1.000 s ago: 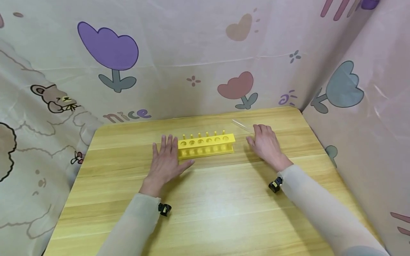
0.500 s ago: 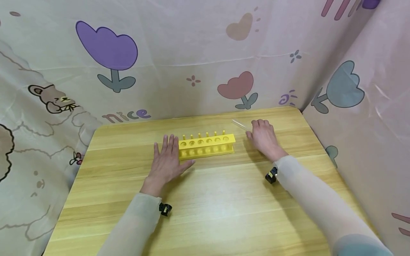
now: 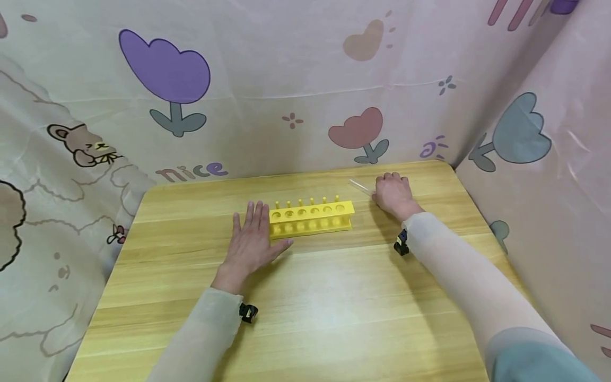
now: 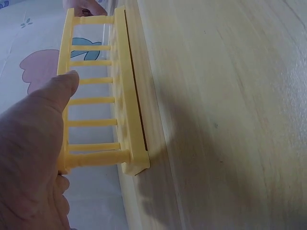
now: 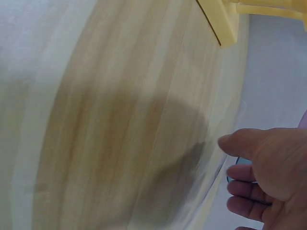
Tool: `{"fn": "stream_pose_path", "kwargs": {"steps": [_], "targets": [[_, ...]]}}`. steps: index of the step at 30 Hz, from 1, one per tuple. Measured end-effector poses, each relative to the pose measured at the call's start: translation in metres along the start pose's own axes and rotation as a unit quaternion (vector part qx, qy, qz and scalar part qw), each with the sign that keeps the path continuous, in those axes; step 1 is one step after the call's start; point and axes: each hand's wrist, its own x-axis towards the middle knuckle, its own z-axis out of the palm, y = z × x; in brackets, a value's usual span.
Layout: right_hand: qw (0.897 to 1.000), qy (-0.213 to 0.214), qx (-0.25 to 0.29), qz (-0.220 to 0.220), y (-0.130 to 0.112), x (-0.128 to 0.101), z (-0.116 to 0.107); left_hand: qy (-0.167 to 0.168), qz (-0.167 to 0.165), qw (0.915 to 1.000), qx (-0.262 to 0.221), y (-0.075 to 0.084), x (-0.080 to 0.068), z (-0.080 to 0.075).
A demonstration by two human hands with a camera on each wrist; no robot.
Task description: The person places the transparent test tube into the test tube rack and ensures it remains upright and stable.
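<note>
A yellow test tube rack [image 3: 312, 218] stands on the table, with a row of holes along its top and short pegs along the back. At its left end rests my left hand [image 3: 250, 244], fingers straight and thumb spread along the front; the left wrist view shows that thumb [image 4: 60, 88] across the rack's near side. To the right of the rack lies a thin clear tube [image 3: 361, 187]. My right hand [image 3: 393, 195] is over the tube's right end with bent fingers. In the right wrist view its thumb [image 5: 242, 141] appears beside the tube; whether it pinches it is unclear.
The wooden table [image 3: 305, 313] reaches back to a printed cloth wall [image 3: 267, 69], with more cloth at both sides. A small black wrist camera [image 3: 248, 313] sits at the left cuff and another camera [image 3: 401, 244] at the right cuff.
My right hand has moved away from me along the clear tube, and its fingers look more bent. Left hand, rack and tube have kept their places; the head view has shifted slightly.
</note>
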Motion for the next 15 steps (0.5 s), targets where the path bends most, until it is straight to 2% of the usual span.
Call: {"fn": "stream_pose_path", "kwargs": {"steps": [6,15], "targets": [[0.999,-0.039,-0.014,-0.002,-0.002,0.005,0.0,0.0,-0.004,1.0,0.001,0.001,-0.001,-0.001],[0.997,-0.073,-0.018,-0.002,0.001,0.012,-0.002,-0.005,-0.005,1.0,0.004,0.001,-0.002,-0.001]]}}
